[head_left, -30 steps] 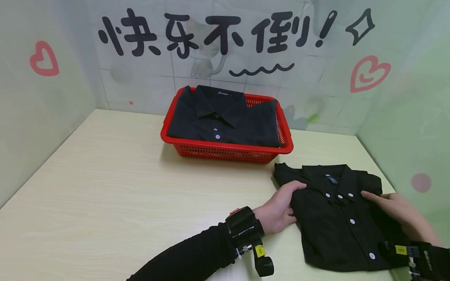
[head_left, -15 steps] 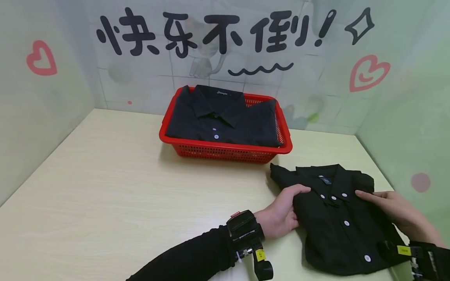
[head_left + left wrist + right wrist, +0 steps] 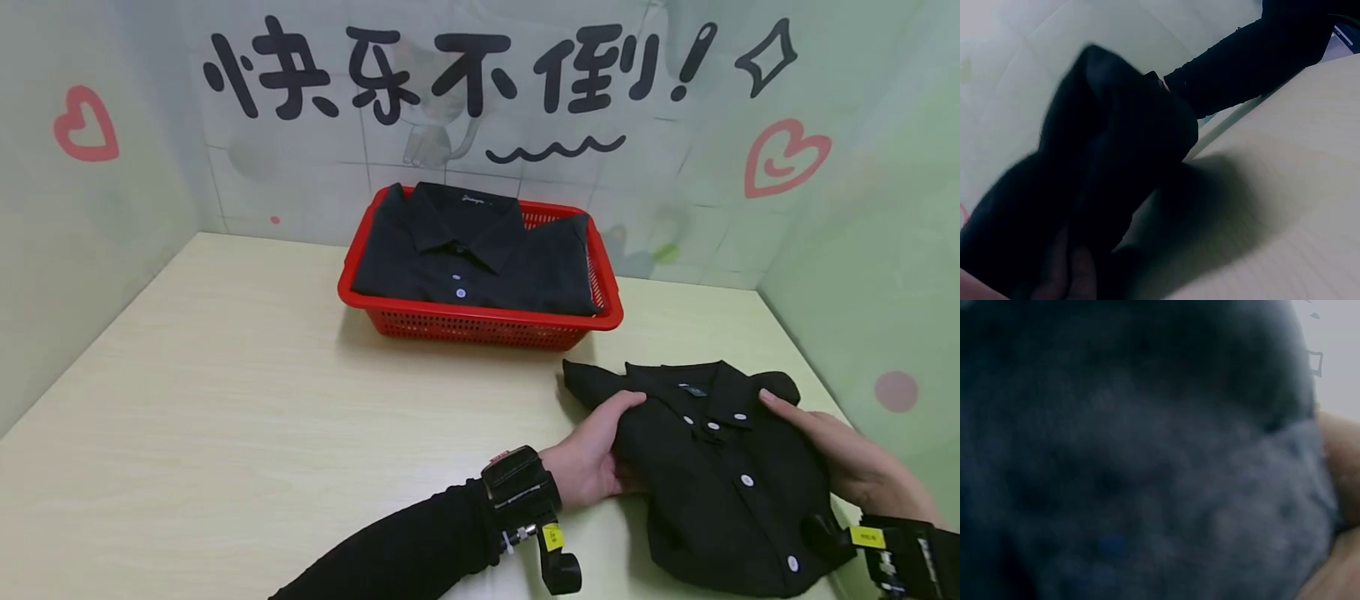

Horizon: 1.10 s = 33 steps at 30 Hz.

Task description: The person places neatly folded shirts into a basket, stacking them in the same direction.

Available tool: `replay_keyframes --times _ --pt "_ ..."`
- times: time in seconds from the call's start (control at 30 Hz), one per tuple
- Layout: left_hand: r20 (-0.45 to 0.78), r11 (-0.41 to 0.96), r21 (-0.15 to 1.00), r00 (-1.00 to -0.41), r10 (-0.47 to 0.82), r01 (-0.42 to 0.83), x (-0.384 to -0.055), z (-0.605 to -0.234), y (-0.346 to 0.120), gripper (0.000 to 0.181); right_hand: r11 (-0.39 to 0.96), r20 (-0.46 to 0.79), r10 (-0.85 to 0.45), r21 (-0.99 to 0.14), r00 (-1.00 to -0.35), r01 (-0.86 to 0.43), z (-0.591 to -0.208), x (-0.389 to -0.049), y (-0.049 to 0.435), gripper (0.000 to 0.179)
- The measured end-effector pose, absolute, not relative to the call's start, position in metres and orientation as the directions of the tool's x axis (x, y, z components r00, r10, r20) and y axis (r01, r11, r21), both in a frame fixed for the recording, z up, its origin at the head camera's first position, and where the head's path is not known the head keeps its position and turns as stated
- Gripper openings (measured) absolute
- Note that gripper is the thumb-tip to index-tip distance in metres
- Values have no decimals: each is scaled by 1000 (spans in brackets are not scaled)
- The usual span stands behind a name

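A folded black button-up shirt (image 3: pixel 720 500) with white buttons is held between both hands at the right of the table, its middle sagging. My left hand (image 3: pixel 596 454) grips its left edge, thumb on top and fingers tucked beneath. On the other side my right hand (image 3: pixel 855 458) grips the right edge, thumb near the collar; its fingers are hidden under the cloth. In the left wrist view the shirt (image 3: pixel 1116 137) hangs over its own shadow on the table. Dark blurred cloth of the shirt (image 3: pixel 1147 475) fills most of the right wrist view.
A red plastic basket (image 3: pixel 480 327) stands at the back middle of the pale wooden table (image 3: pixel 225 400). Inside it lies another folded dark shirt (image 3: pixel 480 267), collar toward the back. Printed walls (image 3: pixel 862 275) close off the back and both sides.
Both hands have taken a firmer grip on the shirt's edges and drawn it slightly left. The shirt has gone from lying flat to lifted and sagging. The basket stays put.
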<state>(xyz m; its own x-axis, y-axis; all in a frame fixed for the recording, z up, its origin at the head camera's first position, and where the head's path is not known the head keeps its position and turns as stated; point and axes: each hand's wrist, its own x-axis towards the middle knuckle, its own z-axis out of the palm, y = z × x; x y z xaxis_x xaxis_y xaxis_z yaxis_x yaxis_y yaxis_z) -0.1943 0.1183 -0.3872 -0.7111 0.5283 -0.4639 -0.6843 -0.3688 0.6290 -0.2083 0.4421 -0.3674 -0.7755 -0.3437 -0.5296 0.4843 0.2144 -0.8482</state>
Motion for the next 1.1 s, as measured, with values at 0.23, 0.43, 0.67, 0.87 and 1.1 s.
replay_keyframes --times 0.23,0.43,0.67,0.87,1.1 --pt "-515 -381 615 -718 469 -690 -195 -386 116 62 88 -482 -474 -859 -737 505 -367 -210 433 55" --pt "-550 -432 580 -724 416 -690 -199 -384 111 58 32 -457 -520 -855 -721 518 -365 -212 428 60" --pt "-562 -464 586 -746 358 -664 -204 -383 105 61 -19 -419 -582 -850 -697 527 -362 -212 426 63" --pt "-514 -496 585 -766 385 -642 -206 -383 102 53 -53 -393 -614 -845 -685 532 -362 -212 425 63" --pt "-527 -449 638 -780 337 -625 -205 -380 101 56 -44 -365 -604 -872 -708 487 -364 -214 426 61"
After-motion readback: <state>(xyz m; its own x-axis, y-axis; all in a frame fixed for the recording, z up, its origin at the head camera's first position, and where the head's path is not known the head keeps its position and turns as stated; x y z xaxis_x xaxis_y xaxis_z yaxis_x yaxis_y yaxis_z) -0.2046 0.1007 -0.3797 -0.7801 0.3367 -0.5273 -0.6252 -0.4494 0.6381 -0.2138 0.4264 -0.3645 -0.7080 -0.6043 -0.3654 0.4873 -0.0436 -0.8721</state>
